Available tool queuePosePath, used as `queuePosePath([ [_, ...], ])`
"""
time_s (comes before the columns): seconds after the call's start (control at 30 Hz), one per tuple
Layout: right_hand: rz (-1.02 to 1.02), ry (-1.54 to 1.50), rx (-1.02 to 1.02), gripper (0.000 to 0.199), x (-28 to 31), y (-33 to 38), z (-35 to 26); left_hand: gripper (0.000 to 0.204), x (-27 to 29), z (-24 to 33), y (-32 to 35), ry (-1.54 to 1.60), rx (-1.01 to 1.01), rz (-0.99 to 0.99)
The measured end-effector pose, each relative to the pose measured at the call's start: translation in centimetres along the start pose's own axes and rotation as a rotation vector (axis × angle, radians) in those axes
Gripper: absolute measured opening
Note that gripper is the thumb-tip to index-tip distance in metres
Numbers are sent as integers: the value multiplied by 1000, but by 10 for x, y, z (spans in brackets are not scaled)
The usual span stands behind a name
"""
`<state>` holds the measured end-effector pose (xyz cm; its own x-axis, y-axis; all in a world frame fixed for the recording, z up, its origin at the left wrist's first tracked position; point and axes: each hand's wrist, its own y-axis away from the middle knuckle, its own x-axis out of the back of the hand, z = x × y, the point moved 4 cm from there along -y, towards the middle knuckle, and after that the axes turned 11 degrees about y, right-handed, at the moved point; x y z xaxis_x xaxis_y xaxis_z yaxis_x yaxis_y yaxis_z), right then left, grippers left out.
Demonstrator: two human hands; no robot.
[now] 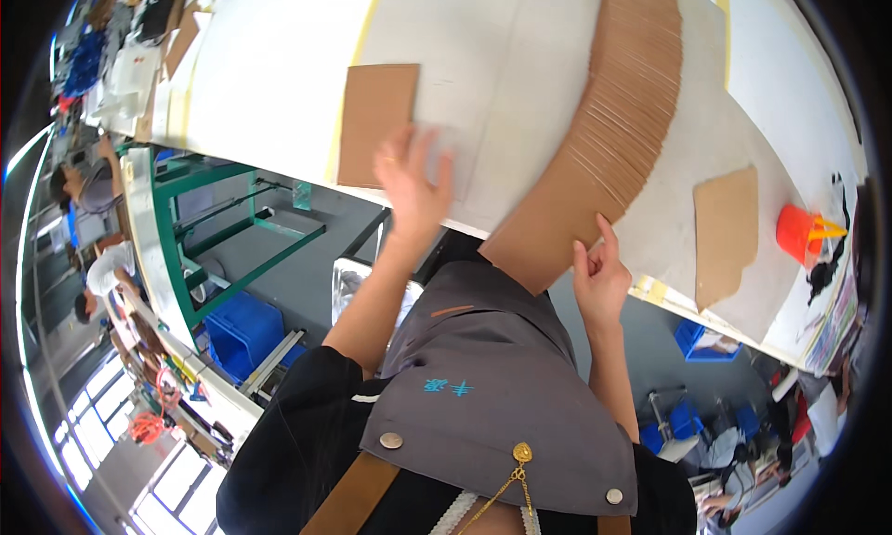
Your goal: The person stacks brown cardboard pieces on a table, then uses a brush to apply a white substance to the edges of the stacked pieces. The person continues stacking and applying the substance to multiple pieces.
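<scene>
A long curved row of overlapping brown leather-like sheets (632,79) is fanned across the table, its near end reaching over the front edge by my apron. My right hand (604,279) has its thumb and forefinger at the right edge of the nearest sheet, the other fingers curled; how firmly it grips is hard to see. To the left lies a single brown rectangular piece (376,117). My left hand (413,182), slightly blurred, is over its lower right corner with fingers spread and nothing held. Whether those fingertips touch the piece cannot be made out.
The worktable (269,61) has a grey mat (465,33) on it. At right are another tan piece (725,233) and a red cup (797,233) holding something yellow. Below stand a green metal frame (251,289) and a blue bin (242,335). Other people work farther off.
</scene>
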<state>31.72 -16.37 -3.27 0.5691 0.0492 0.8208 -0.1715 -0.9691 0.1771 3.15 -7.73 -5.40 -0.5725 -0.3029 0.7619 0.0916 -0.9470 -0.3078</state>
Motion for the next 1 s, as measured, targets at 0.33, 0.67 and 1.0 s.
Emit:
queuePosePath([
  [0.33,-69,-140,50,35,-4,-6,-22,68,39,-121,-52,-145,516,-92],
  [0.67,-233,-645,-66,50,-1,0,-48,27,50,19,-9,847,642,-666],
  [1.0,-180,-450,-5,58,1,6,-1,52,-16,80,49,897,490,-517],
])
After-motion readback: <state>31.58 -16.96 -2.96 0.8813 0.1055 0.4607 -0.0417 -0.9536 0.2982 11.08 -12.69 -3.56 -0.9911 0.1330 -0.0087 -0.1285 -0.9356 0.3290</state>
